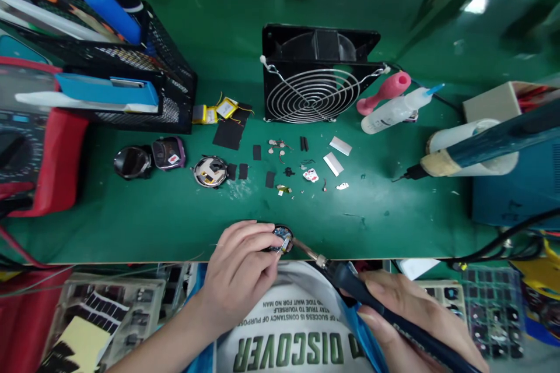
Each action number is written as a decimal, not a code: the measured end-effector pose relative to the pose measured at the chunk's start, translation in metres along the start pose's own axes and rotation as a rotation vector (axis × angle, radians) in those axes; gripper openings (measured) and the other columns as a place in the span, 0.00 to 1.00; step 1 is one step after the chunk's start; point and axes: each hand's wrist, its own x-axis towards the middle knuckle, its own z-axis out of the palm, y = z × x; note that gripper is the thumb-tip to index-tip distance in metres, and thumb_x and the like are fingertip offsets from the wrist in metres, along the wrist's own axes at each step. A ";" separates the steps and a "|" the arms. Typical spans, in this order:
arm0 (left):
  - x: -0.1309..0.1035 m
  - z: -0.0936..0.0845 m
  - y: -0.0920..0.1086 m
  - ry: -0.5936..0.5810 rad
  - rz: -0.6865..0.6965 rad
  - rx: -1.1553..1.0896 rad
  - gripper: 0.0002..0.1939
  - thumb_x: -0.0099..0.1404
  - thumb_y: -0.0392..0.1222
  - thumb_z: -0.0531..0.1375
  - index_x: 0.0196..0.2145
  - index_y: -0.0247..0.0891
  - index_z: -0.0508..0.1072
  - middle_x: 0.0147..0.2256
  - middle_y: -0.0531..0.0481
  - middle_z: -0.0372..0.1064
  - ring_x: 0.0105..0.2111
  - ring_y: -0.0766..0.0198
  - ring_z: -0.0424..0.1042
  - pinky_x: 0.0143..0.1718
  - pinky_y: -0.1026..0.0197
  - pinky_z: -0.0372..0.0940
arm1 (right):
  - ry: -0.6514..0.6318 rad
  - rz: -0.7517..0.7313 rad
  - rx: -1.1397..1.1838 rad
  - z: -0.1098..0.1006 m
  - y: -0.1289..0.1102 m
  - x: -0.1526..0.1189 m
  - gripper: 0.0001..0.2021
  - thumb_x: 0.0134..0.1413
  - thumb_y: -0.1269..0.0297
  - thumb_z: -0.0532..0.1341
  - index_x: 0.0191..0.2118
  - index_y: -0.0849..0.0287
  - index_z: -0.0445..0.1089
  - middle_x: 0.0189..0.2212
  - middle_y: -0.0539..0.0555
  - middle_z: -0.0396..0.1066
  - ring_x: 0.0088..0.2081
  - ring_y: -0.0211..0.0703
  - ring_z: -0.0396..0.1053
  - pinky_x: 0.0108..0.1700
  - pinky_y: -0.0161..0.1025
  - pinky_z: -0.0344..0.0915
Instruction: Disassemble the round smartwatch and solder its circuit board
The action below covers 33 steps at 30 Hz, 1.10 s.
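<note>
At the bench's front edge, my left hand [245, 265] has its fingers closed on a small round circuit board [283, 239] in a dark case. My right hand [411, 315] is wrapped round the dark blue handle of a soldering iron [356, 288]. The iron's metal tip points left and reaches the right side of the board; whether it touches cannot be made out. Beyond my hands lie a round watch part [210, 172], small black pads [270, 179], silver strips [333, 164] and several tiny components on the green bench [175, 233].
A black fan [310, 93] stands at the back. Left are a mesh holder [175, 99] and a red multimeter [65, 163]. A white bottle [389, 116], a pink tool [385, 93] and a second tool [481, 143] in a white holder are on the right.
</note>
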 end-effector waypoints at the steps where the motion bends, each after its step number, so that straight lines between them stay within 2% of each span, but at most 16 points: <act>1: 0.001 0.000 0.000 0.001 -0.002 0.005 0.10 0.63 0.24 0.64 0.35 0.37 0.71 0.40 0.48 0.79 0.47 0.59 0.78 0.52 0.52 0.73 | 0.013 0.013 0.012 0.001 0.001 -0.002 0.09 0.62 0.65 0.68 0.46 0.60 0.79 0.40 0.58 0.82 0.40 0.48 0.83 0.40 0.34 0.80; 8: 0.004 0.000 0.001 0.012 0.004 0.006 0.10 0.63 0.24 0.64 0.35 0.36 0.70 0.39 0.48 0.79 0.46 0.59 0.79 0.51 0.52 0.74 | 0.015 0.063 0.027 0.002 0.004 -0.008 0.09 0.62 0.64 0.68 0.46 0.59 0.80 0.39 0.58 0.82 0.42 0.50 0.83 0.43 0.35 0.80; 12: 0.004 0.001 0.001 0.019 -0.003 0.002 0.11 0.62 0.22 0.64 0.34 0.36 0.71 0.39 0.48 0.79 0.45 0.59 0.78 0.51 0.52 0.74 | -0.032 0.060 -0.004 0.001 0.002 -0.006 0.08 0.62 0.63 0.68 0.45 0.59 0.80 0.39 0.57 0.82 0.41 0.49 0.83 0.42 0.34 0.80; 16: 0.005 0.001 0.002 0.011 0.000 0.021 0.10 0.63 0.24 0.64 0.35 0.37 0.71 0.39 0.49 0.79 0.44 0.60 0.79 0.50 0.53 0.75 | 0.002 0.071 -0.022 -0.001 0.001 -0.006 0.08 0.62 0.63 0.67 0.45 0.57 0.79 0.39 0.56 0.82 0.41 0.50 0.83 0.41 0.35 0.80; 20: 0.006 -0.001 0.002 0.006 0.007 0.025 0.10 0.63 0.24 0.64 0.35 0.37 0.71 0.39 0.49 0.79 0.44 0.60 0.79 0.51 0.53 0.74 | -0.040 0.052 -0.034 0.000 -0.005 0.002 0.07 0.63 0.62 0.66 0.43 0.58 0.79 0.36 0.57 0.82 0.39 0.50 0.83 0.38 0.35 0.80; 26: 0.004 -0.001 0.001 0.000 0.016 0.029 0.09 0.64 0.25 0.64 0.35 0.37 0.71 0.39 0.48 0.80 0.46 0.59 0.79 0.51 0.52 0.74 | 0.134 0.044 0.008 0.007 -0.016 0.013 0.09 0.66 0.60 0.64 0.38 0.59 0.79 0.32 0.55 0.81 0.34 0.46 0.82 0.35 0.33 0.79; 33: 0.005 0.000 0.001 -0.010 0.020 0.032 0.09 0.63 0.24 0.64 0.35 0.35 0.72 0.39 0.47 0.79 0.45 0.59 0.79 0.52 0.52 0.73 | -0.042 0.073 -0.015 0.003 -0.003 -0.002 0.09 0.64 0.60 0.66 0.45 0.59 0.79 0.39 0.58 0.82 0.40 0.49 0.82 0.40 0.37 0.80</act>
